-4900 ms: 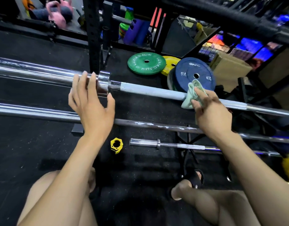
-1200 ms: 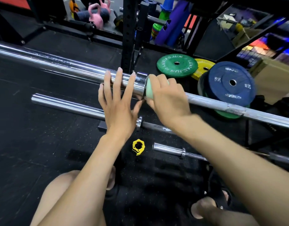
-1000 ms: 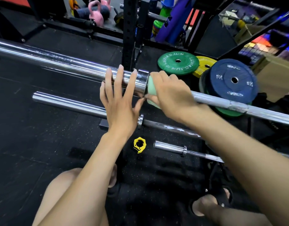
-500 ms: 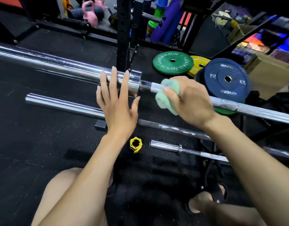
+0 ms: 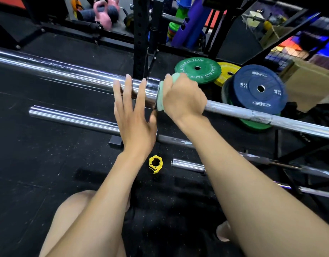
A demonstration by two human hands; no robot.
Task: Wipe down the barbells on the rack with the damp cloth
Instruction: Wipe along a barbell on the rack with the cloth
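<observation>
Clearly mid-task, right hand (image 5: 184, 97) clamps pale green damp cloth (image 5: 161, 106) around top chrome steel barbell (image 5: 234, 109), left hand's (image 5: 136, 117) straight, spread fingers steady its sleeve; lower bars look unwiped.

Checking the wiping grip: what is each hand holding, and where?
The right hand grips the green cloth around the barbell shaft beside the collar. The left hand rests flat on the sleeve, holding nothing.
</observation>
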